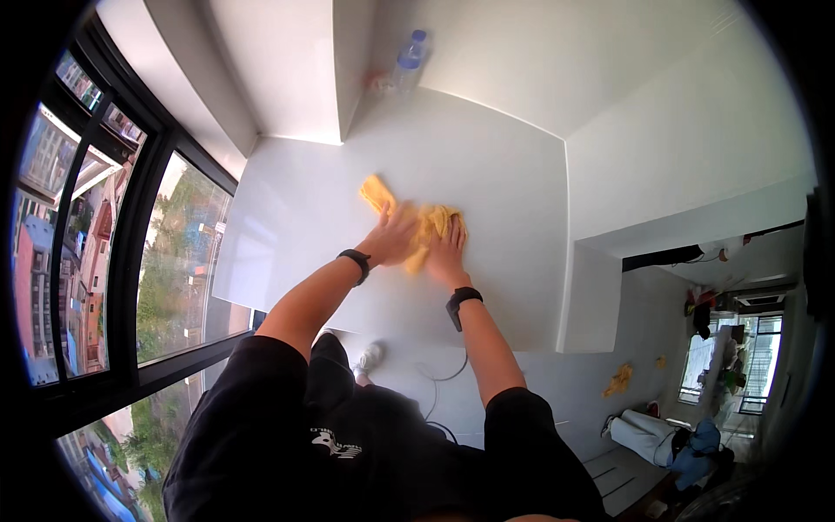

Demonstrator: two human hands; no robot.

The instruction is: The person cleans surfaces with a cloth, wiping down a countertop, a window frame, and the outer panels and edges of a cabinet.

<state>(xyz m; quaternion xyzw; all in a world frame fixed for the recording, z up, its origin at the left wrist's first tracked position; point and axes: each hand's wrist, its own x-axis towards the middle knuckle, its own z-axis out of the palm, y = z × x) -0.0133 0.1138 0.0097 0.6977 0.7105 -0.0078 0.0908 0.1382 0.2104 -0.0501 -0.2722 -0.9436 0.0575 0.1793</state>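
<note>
A yellow cloth (432,219) lies on the counter (513,183), away from its edges. The right hand (448,254) has fingers spread on it; the left hand (390,238) is too blurry to tell. Flat, even pressing should rub best.

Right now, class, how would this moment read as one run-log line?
left hand: at cloth, blurred | right hand: on cloth | cloth: yellow, crumpled, on counter | bottle: far end

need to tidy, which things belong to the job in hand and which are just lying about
In use:
crumpled yellow cloth, under the bare left hand and right hand
pale grey flat surface beneath

Apparently just lying about:
clear plastic bottle with blue cap
crumpled yellow fabric at right
thin looping cable
</note>
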